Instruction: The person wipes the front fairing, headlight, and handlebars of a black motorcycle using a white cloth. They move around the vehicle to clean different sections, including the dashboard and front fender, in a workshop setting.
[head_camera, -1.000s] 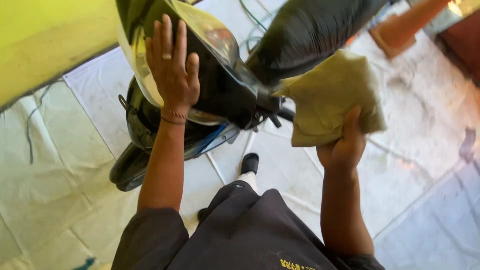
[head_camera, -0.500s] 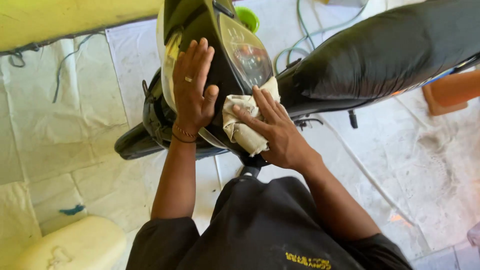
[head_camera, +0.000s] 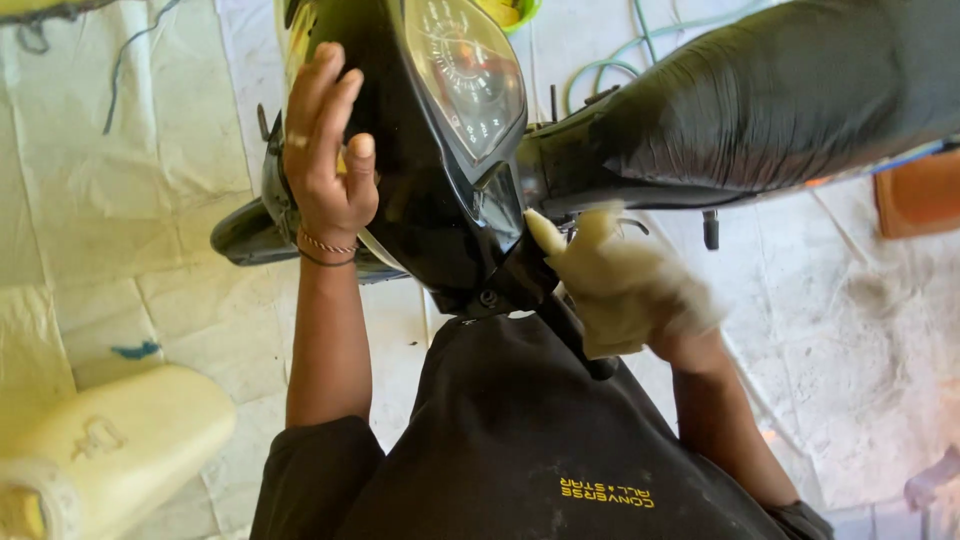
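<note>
R hand (head_camera: 640, 300) wraps cloth (head_camera: 610, 275) (on scooter (head_camera: 440, 200)).

Yellow jerrycan (head_camera: 110, 445), green hose (head_camera: 640, 45)

Left hand (head_camera: 325, 150) splayed; right hand (head_camera: 625, 285) cupped

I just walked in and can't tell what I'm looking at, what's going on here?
A person is wiping down a black scooter. The left hand rests open against the front cowl beside the instrument cluster. The right hand, wrapped in a pale cloth, presses near the handlebar below the cluster. A pale yellow jug lies on the tiled floor at lower left.
</note>
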